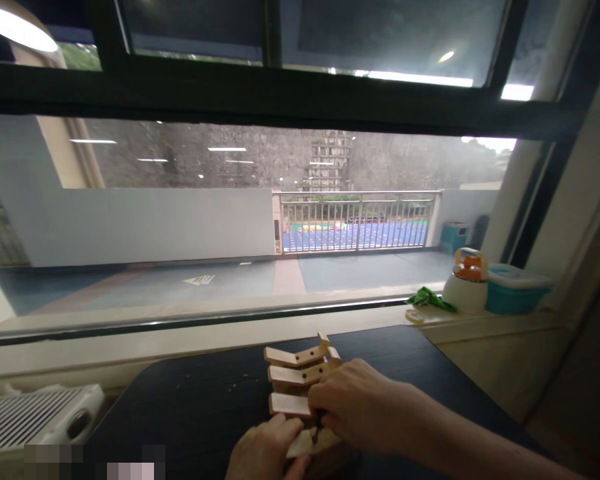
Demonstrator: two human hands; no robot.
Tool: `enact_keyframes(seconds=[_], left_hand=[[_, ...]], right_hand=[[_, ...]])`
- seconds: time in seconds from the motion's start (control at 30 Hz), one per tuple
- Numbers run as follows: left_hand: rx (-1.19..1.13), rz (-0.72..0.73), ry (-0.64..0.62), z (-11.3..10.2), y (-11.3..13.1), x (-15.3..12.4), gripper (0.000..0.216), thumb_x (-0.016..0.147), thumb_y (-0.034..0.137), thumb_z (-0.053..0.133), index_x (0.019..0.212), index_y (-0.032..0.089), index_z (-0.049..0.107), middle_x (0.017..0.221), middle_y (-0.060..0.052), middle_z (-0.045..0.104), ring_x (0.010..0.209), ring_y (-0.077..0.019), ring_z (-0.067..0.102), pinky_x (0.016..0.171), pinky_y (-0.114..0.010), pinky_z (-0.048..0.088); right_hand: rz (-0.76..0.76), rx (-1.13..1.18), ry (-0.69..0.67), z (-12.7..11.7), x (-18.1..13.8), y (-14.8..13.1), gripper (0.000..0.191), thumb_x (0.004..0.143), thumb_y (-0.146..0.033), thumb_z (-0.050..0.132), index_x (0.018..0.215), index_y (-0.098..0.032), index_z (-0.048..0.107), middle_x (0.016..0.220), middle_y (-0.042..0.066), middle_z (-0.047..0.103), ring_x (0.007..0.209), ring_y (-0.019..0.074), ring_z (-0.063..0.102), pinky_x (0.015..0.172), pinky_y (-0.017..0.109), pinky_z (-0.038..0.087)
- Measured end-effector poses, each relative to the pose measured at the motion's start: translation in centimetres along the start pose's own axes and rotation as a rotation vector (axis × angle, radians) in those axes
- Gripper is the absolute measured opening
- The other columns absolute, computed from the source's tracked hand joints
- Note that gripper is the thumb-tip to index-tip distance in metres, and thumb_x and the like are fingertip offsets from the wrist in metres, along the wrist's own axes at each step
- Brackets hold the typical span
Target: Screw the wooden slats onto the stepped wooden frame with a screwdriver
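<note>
A light wooden piece (295, 377) made of several slats joined side by side lies on the dark table (190, 413) at the bottom middle of the head view. My right hand (360, 407) rests over its near right part with fingers curled, pinching something small and dark at the wood. My left hand (267, 453) grips the near end of the wooden piece from below left, thumb on top. The far slats stick out uncovered, tipped up at their ends.
A wide window fills the view beyond the table, with a sill (180, 333) along its base. On the sill at right stand a white and orange pot (467, 283), a teal box (515, 290) and a green cloth (430, 299). A white ribbed appliance (35, 417) sits at lower left.
</note>
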State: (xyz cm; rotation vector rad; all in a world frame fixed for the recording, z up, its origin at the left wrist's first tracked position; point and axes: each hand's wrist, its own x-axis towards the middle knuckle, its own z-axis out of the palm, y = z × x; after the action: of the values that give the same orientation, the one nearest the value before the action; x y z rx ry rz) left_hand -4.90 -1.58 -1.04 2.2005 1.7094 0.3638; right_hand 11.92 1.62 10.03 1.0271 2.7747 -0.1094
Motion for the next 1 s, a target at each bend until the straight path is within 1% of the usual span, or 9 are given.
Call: enact_keyframes(seconds=[0.17,0.27,0.43,0.53,0.63,0.77,0.87,0.93,1.0], left_hand=[[-0.009,-0.007,0.011,-0.3,0.4,-0.3,0.033,0.078,0.020,0.051,0.106,0.030,0.067,0.107,-0.001,0.070,0.098,-0.0192,0.064,0.086,-0.024,0.046],[-0.015,-0.004,0.013,-0.4,0.5,-0.5,0.032,0.079,0.020,0.052,0.106,0.029,0.067,0.108,-0.001,0.070,0.098,-0.0188,0.064,0.086,-0.024,0.045],[0.002,-0.015,0.027,-0.2,0.4,-0.5,0.034,0.080,0.021,0.053,0.110,0.030,0.066,0.112,-0.001,0.068,0.101,-0.0191,0.062,0.090,-0.025,0.044],[0.009,-0.022,0.007,-0.2,0.4,-0.4,0.032,0.080,0.022,0.053,0.109,0.029,0.066,0.111,-0.001,0.069,0.101,-0.0188,0.063,0.090,-0.025,0.044],[0.000,-0.026,-0.004,-0.2,0.5,-0.4,0.033,0.080,0.022,0.053,0.109,0.030,0.066,0.111,-0.001,0.068,0.102,-0.0187,0.062,0.091,-0.025,0.043],[-0.012,-0.026,0.000,-0.2,0.7,-0.4,0.034,0.080,0.021,0.054,0.109,0.030,0.066,0.112,-0.001,0.068,0.101,-0.0191,0.063,0.088,-0.024,0.044],[-0.018,-0.022,0.010,-0.2,0.6,-0.5,0.034,0.080,0.020,0.054,0.110,0.030,0.066,0.111,-0.001,0.069,0.100,-0.0189,0.063,0.088,-0.024,0.045],[-0.017,-0.021,0.011,-0.2,0.6,-0.4,0.034,0.079,0.020,0.055,0.110,0.030,0.066,0.112,0.000,0.069,0.100,-0.0188,0.063,0.088,-0.024,0.044],[-0.012,-0.022,0.008,-0.2,0.6,-0.4,0.033,0.079,0.020,0.056,0.109,0.031,0.066,0.112,0.000,0.069,0.101,-0.0188,0.063,0.089,-0.024,0.044]], right_hand=[[0.047,0.053,0.074,0.7,0.1,0.4,0.025,0.087,-0.024,0.048,0.095,-0.014,0.070,0.092,0.011,0.072,0.088,0.0246,0.066,0.072,0.031,0.046],[0.071,0.047,0.076,0.7,0.0,0.4,0.025,0.086,-0.025,0.049,0.091,-0.013,0.070,0.088,0.012,0.072,0.085,0.0256,0.066,0.070,0.032,0.047],[-0.026,0.025,0.082,0.5,-0.1,0.6,0.020,0.080,-0.020,0.055,0.091,-0.019,0.071,0.088,0.008,0.072,0.087,0.0245,0.066,0.070,0.031,0.046],[-0.046,0.016,0.055,0.5,0.0,0.8,0.020,0.082,-0.017,0.052,0.089,-0.018,0.071,0.086,0.008,0.072,0.086,0.0235,0.066,0.070,0.030,0.045],[-0.051,0.023,0.063,0.8,0.1,0.8,0.020,0.084,-0.017,0.050,0.088,-0.015,0.070,0.086,0.009,0.072,0.085,0.0231,0.067,0.069,0.030,0.044],[0.002,0.032,0.075,1.4,0.0,0.7,0.024,0.088,-0.024,0.048,0.090,-0.012,0.068,0.086,0.012,0.071,0.083,0.0245,0.067,0.068,0.031,0.045],[0.024,0.027,0.094,1.7,-0.1,0.6,0.026,0.090,-0.026,0.046,0.090,-0.012,0.068,0.086,0.012,0.071,0.082,0.0243,0.067,0.068,0.032,0.046],[0.023,0.012,0.107,1.6,-0.1,0.7,0.024,0.088,-0.025,0.047,0.087,-0.013,0.068,0.084,0.012,0.071,0.080,0.0239,0.067,0.067,0.031,0.046],[0.006,-0.006,0.125,1.4,-0.1,0.7,0.018,0.083,-0.022,0.052,0.086,-0.014,0.068,0.083,0.011,0.071,0.080,0.0240,0.067,0.066,0.031,0.046]])
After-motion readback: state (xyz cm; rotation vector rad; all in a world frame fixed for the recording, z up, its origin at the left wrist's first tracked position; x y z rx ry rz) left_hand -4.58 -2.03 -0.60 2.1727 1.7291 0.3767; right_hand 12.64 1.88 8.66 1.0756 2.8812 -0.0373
